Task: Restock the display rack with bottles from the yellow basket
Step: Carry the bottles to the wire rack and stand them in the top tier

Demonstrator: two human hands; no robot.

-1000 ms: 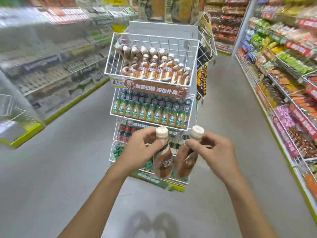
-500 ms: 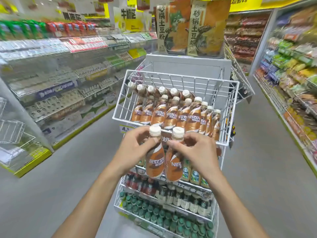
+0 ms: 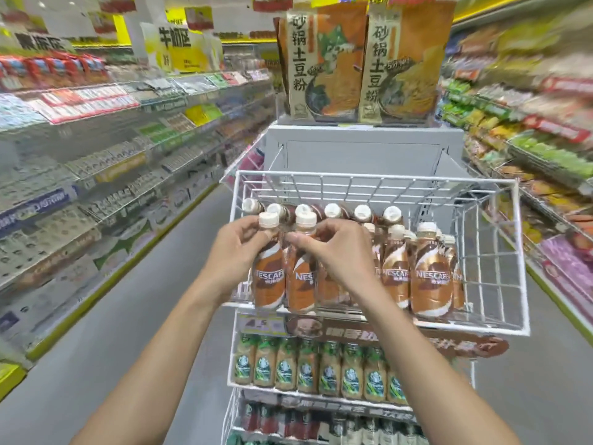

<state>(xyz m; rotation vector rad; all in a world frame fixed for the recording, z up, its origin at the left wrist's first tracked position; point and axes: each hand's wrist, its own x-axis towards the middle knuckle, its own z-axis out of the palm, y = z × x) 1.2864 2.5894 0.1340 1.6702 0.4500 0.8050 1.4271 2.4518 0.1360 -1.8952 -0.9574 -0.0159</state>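
Placement step of a restock: two brown-and-white plastic coffee bottles with cream screw caps are being set side by side into the left front corner of the top white wire basket (image 3: 519, 252) of the white wire display rack (image 3: 362, 393). The left hand (image 3: 237, 252) has its fingers (image 3: 256, 240) clamped round the shoulder of the left bottle (image 3: 269, 277); the right hand (image 3: 333, 255) has its fingers (image 3: 300, 240) closed on the neck of the right bottle (image 3: 300, 284), thumb in front. The two bottles touch each other and their bases appear level with the basket floor, though whether they already rest on it cannot be told. Behind the fingers stands a back row of like bottles (image 3: 362, 213); to the right of the right hand stand more front-row bottles (image 3: 430, 277). The yellow basket of the task is not in view. The next move, as judged, calls for seating both bases flat, turning the labels outward, then opening both hands without toppling the neighbours. Legible writing: "NESCAFÉ" on the held and shelved bottles; "砂锅土豆粉" on the two orange-and-cream printed bags (image 3: 362, 59) above the rack; "4.5" on the price tag (image 3: 261, 324) below the fingers; "牛奶区" on a hanging sign (image 3: 175, 36) above and left. The green-labelled beige drink bottles (image 3: 308, 370) on the tier beneath bear a round green emblem, its wording too blurred to read.
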